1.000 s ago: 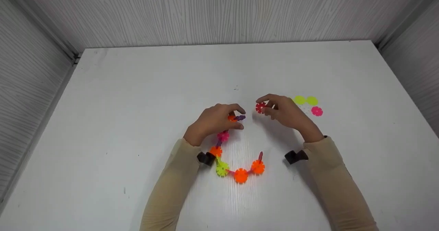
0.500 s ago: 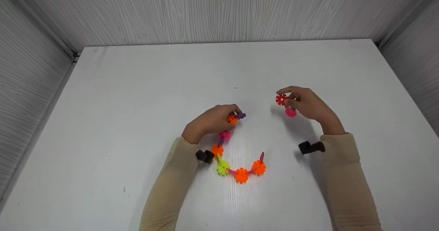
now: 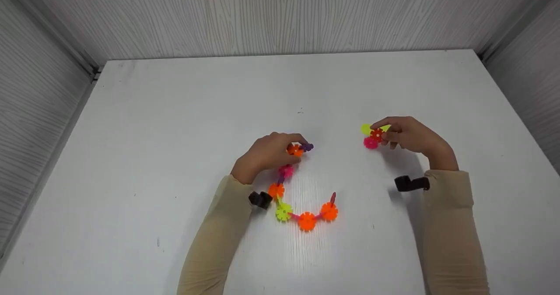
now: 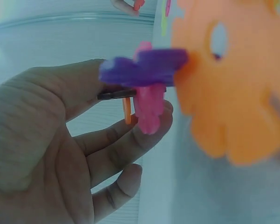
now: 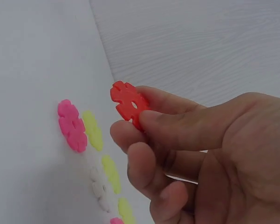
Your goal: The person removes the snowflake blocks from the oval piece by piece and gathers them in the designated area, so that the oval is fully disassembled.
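My left hand (image 3: 270, 153) pinches the upper end of a chain of interlocking flower-shaped discs, at an orange disc (image 3: 297, 150) with a purple disc (image 3: 308, 147) sticking out from it. From there the chain curves down the table through a yellow-green disc (image 3: 284, 212) and an orange disc (image 3: 307, 221) to a red disc (image 3: 333, 198) standing on edge. In the left wrist view the purple disc (image 4: 144, 67) sits close to the camera. To the right, my right hand (image 3: 413, 135) pinches a loose red disc (image 5: 130, 100) between thumb and fingers, above other loose discs.
Loose discs lie beneath and beside my right hand: a pink disc (image 3: 370, 143), a yellow disc (image 3: 366, 128) and, in the right wrist view, a white disc (image 5: 99, 189) among several others. A grained panel (image 3: 280, 19) rises behind the white table (image 3: 175, 111).
My right hand has moved right with the red disc, over to the loose discs, then slightly down. The left hand stays nearly in place, its fingers closer round the chain's end.
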A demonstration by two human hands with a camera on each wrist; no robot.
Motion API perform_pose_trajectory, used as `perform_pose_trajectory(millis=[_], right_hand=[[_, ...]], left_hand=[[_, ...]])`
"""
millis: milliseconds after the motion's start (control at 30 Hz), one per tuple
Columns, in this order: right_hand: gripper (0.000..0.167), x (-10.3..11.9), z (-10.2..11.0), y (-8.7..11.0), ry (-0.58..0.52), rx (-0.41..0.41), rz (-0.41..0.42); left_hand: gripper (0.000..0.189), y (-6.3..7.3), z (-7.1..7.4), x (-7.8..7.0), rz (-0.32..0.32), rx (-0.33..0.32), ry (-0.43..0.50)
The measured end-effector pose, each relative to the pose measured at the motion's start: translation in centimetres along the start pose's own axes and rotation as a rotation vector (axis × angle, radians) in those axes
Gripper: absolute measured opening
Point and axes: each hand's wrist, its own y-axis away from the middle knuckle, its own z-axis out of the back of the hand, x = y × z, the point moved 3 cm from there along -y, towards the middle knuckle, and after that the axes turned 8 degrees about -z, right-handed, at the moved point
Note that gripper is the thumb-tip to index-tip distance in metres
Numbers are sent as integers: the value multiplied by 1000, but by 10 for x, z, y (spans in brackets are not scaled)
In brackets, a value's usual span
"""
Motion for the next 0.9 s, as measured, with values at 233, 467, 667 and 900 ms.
perform_pose_trajectory(millis=[233, 467, 667, 900], right_hand=[[34, -14, 5, 2, -7, 12, -48], [34, -31, 6, 4, 1, 89, -139], [36, -36, 4, 2, -19, 128, -167], [37, -36, -1, -3, -74, 164, -197]], left_hand=[[32, 0, 0, 1, 4, -15, -1], [32, 0, -2, 3, 52, -14, 28], [32, 0, -3, 3, 63, -9, 32], [32, -1, -1, 2, 40, -9, 14]])
